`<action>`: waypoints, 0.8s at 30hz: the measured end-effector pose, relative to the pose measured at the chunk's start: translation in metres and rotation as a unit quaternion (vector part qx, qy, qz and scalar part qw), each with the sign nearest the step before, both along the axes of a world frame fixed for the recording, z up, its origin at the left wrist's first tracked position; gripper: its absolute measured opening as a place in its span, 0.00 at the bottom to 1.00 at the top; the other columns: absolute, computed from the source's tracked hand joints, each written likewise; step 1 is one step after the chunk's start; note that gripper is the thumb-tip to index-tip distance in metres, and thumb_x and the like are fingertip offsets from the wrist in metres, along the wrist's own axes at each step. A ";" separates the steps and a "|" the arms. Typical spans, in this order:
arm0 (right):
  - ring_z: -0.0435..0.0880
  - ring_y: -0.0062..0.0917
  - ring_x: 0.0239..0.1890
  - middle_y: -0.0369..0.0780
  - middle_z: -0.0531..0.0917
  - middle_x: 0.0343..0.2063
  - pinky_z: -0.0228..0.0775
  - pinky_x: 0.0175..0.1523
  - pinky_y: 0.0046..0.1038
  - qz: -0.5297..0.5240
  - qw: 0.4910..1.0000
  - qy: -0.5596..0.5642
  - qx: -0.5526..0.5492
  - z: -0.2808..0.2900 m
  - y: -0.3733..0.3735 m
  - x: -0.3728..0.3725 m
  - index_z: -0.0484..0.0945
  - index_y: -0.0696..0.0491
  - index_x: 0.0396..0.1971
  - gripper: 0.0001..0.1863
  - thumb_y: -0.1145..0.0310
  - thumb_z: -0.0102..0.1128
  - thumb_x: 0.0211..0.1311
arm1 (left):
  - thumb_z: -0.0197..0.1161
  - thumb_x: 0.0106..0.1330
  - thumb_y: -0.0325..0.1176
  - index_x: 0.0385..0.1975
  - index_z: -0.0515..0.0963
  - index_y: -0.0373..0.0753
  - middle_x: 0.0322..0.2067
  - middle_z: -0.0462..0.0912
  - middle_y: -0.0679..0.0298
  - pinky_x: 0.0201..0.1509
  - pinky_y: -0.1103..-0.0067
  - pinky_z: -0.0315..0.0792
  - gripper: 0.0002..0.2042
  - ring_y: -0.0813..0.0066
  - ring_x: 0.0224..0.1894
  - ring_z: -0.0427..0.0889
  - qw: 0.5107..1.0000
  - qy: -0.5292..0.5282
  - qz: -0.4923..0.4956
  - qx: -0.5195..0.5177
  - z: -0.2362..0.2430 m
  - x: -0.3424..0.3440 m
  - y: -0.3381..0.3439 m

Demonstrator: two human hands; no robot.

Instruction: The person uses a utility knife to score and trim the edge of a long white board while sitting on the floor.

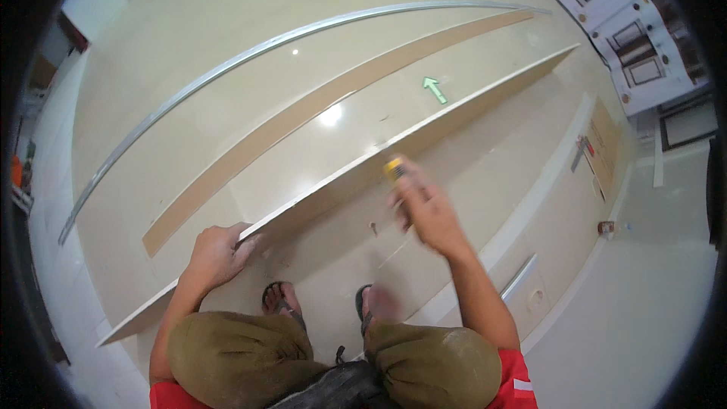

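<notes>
A long, narrow board stands on its edge, running diagonally from the near left to the far right. My left hand grips its upper edge near the left end, fingers wrapped over the far and near faces. In my right hand is a yellow-and-black utility knife, its tip at the board's upper edge around the middle. The blade is blurred, so I cannot tell whether it touches the board. My feet in dark sandals are just behind the board.
Beyond the board lie a flat brown strip and a long metal channel on the glossy floor. A green arrow marks the floor. At right are a red-and-grey tool, a small jar and a metal piece.
</notes>
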State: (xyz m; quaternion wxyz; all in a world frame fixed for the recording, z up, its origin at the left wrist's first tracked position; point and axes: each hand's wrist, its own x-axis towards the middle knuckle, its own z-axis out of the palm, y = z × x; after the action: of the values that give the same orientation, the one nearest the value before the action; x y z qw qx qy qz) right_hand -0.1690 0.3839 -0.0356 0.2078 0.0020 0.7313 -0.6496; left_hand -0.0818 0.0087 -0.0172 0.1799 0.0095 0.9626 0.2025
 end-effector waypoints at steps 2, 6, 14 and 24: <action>0.77 0.13 0.25 0.37 0.85 0.35 0.74 0.30 0.21 -0.120 0.991 0.053 0.032 -0.003 0.042 -0.032 0.71 0.48 0.75 0.27 0.53 0.51 0.85 | 0.68 0.72 0.43 0.52 0.87 0.38 0.29 0.87 0.44 0.41 0.59 0.80 0.17 0.41 0.32 0.87 1.000 -0.015 0.002 0.014 0.001 -0.013 0.008; 0.77 0.16 0.23 0.38 0.85 0.36 0.74 0.29 0.22 -0.219 0.974 0.040 0.036 0.002 0.118 -0.102 0.71 0.48 0.75 0.28 0.49 0.47 0.85 | 0.66 0.74 0.43 0.58 0.83 0.35 0.35 0.88 0.40 0.46 0.58 0.80 0.20 0.43 0.37 0.89 0.994 0.014 -0.051 0.094 -0.004 -0.064 0.038; 0.77 0.16 0.22 0.38 0.85 0.35 0.74 0.29 0.24 -0.185 0.965 0.105 0.155 0.011 0.155 -0.153 0.75 0.49 0.72 0.28 0.48 0.46 0.86 | 0.62 0.77 0.38 0.68 0.77 0.39 0.46 0.89 0.42 0.55 0.61 0.81 0.22 0.45 0.46 0.90 0.982 -0.017 -0.052 0.182 -0.014 -0.070 0.058; 0.85 0.44 0.30 0.53 0.85 0.29 0.76 0.40 0.45 -0.149 0.892 0.157 0.397 -0.004 0.191 -0.173 0.84 0.61 0.41 0.30 0.48 0.45 0.86 | 0.61 0.77 0.38 0.70 0.76 0.49 0.29 0.86 0.43 0.44 0.53 0.79 0.23 0.38 0.34 0.86 0.995 -0.032 -0.059 0.078 -0.007 -0.062 0.077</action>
State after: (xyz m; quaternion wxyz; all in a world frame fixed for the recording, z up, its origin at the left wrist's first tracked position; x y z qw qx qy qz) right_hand -0.3417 0.5747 -0.0392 -0.0275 0.0913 0.9425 -0.3203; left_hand -0.1439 0.0860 -0.0243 0.2206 0.0743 0.9354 0.2663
